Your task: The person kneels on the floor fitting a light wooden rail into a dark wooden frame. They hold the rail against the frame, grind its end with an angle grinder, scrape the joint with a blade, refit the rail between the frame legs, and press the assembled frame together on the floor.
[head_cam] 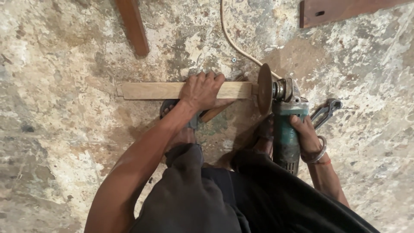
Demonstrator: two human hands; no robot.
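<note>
A pale wooden strip (151, 90) lies flat on the stained concrete floor, running left to right. My left hand (202, 90) presses down over its right half, fingers curled over the far edge. My right hand (304, 133) grips the teal body of an angle grinder (285, 129). The grinder's brown sanding disc (265, 88) stands on edge against the right end of the strip. A cream power cord (235, 41) runs from the grinder up toward the top of the view. A second wooden piece (215, 113) pokes out under my left hand.
A dark wooden slat (133, 26) lies at the top left, and a reddish board with a slot (340, 11) at the top right. Metal pliers (325, 112) rest on the floor right of the grinder. My sandalled feet and dark trousers (207, 194) fill the bottom centre.
</note>
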